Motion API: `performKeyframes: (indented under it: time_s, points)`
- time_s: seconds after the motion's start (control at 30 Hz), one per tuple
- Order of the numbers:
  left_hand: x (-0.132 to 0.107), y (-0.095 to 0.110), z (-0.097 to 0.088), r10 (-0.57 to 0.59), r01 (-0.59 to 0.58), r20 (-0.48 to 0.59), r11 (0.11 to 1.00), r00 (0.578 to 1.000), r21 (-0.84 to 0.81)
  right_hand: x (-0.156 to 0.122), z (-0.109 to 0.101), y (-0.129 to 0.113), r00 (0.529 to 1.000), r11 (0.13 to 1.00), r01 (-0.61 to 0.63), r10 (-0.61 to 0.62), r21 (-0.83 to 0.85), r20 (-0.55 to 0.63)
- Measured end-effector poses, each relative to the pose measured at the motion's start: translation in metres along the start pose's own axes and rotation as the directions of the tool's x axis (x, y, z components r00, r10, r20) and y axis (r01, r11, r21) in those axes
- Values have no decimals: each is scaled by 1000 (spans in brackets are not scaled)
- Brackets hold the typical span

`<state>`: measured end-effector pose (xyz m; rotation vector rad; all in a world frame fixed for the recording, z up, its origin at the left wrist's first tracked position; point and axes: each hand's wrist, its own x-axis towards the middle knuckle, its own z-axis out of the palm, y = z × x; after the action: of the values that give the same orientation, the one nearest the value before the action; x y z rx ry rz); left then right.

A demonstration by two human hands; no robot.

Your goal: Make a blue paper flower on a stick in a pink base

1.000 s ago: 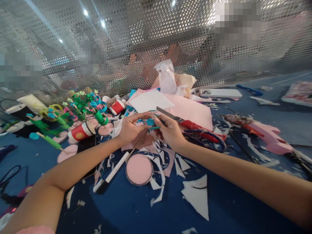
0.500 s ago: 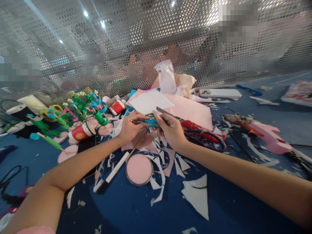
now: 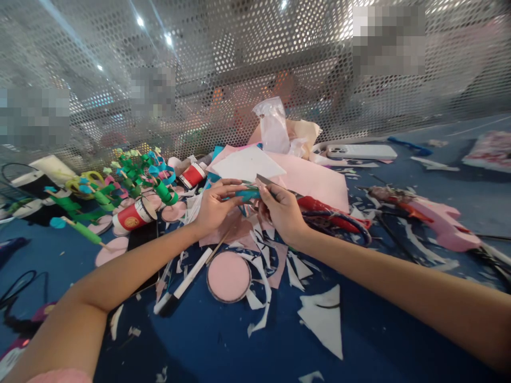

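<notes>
Both hands meet in the middle of the head view around a small folded piece of blue paper [image 3: 248,194]. My left hand [image 3: 213,210] pinches its left end, the fingers stretched fairly straight. At its right end my right hand [image 3: 284,217] is closed on it, thumb and fingertips together. A greenish edge shows along the top of the paper. Scissors [image 3: 335,217] with red and dark blue handles lie just right of my right hand, a blade reaching behind its fingers. Below the hands is a round pink disc [image 3: 229,276] with a dark rim.
White and pink paper sheets [image 3: 315,178] lie behind the hands. A pink glue gun [image 3: 443,221] and a white phone [image 3: 361,152] are at right. Green paper plants [image 3: 131,175], red-and-white cups [image 3: 134,215] and a white marker [image 3: 191,276] sit at left. Paper scraps [image 3: 323,319] litter the blue table.
The blue paper has tilted and shifted slightly to the right and up between the hands. My left fingers have straightened, and my right fingertips have moved slightly right.
</notes>
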<state>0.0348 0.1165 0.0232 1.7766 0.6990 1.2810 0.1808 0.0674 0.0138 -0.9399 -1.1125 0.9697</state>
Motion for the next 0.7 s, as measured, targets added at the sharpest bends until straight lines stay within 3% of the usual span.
performKeyframes:
  time_s: [0.17,0.7]
  points:
    - [0,1,0,-54,54,11,998,998,8,1,-1,4,1000,1000,-5,5,-4,-28]
    - [1,-2,-4,23,-27,56,998,998,61,0,-3,4,998,998,-17,14,-53,-69]
